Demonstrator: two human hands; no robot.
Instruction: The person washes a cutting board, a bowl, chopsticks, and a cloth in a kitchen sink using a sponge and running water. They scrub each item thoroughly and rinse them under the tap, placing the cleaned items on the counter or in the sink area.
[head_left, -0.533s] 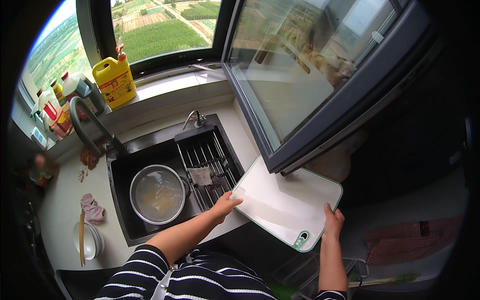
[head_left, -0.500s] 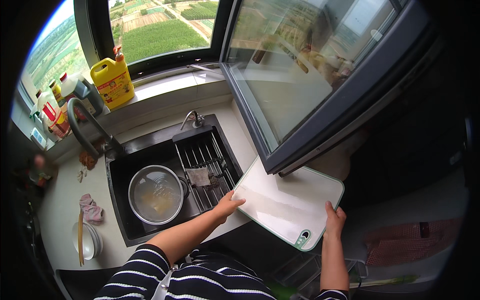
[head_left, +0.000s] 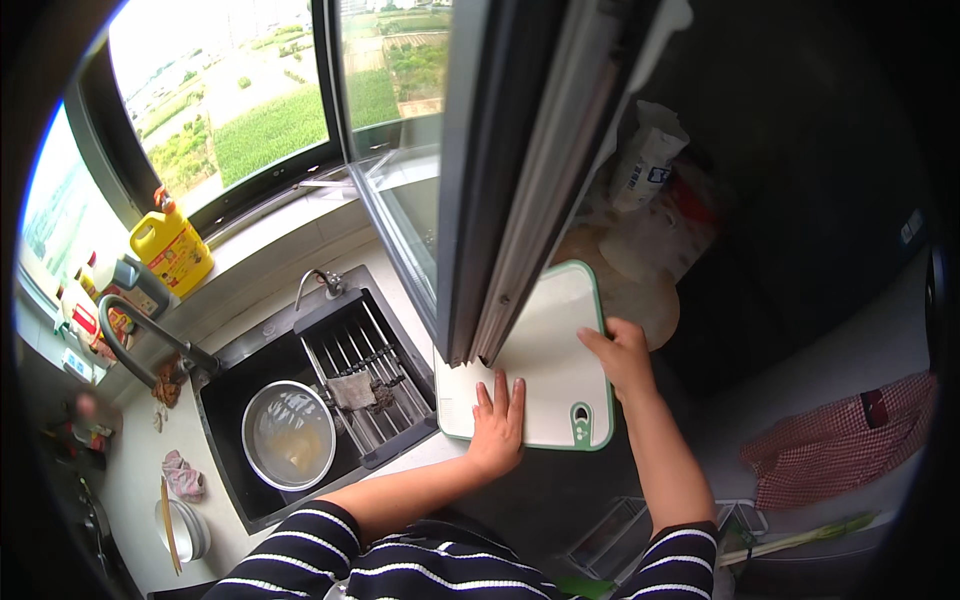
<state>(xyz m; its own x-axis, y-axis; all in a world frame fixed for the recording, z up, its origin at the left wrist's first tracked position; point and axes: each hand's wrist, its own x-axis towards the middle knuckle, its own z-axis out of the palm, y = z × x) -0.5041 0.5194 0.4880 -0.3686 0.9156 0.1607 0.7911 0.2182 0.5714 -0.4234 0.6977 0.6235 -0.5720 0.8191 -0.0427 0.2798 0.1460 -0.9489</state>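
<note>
A white cutting board (head_left: 552, 375) with a green rim and a green-edged handle hole lies at the counter's right part, its far left portion hidden behind the open window sash. My left hand (head_left: 497, 428) rests flat on the board near its front edge, fingers spread. Gripping the board's right edge is my right hand (head_left: 624, 358), thumb on top and the other fingers largely out of sight. Left of the board, a round metal pot (head_left: 289, 437) holding cloudy water and something pale sits in the dark sink (head_left: 232, 371).
The open window sash (head_left: 500, 190) juts over the board. A rack with a grey cloth (head_left: 351, 391) spans the sink's right side. Beyond the board are a pale round item (head_left: 635, 300) and a white package (head_left: 650, 160). Stacked bowls (head_left: 190, 530) with chopsticks stand at left.
The board has turned and gone farther back under the sash, onto the counter. My left hand has shifted from its left edge to flat on top. The view has swung right.
</note>
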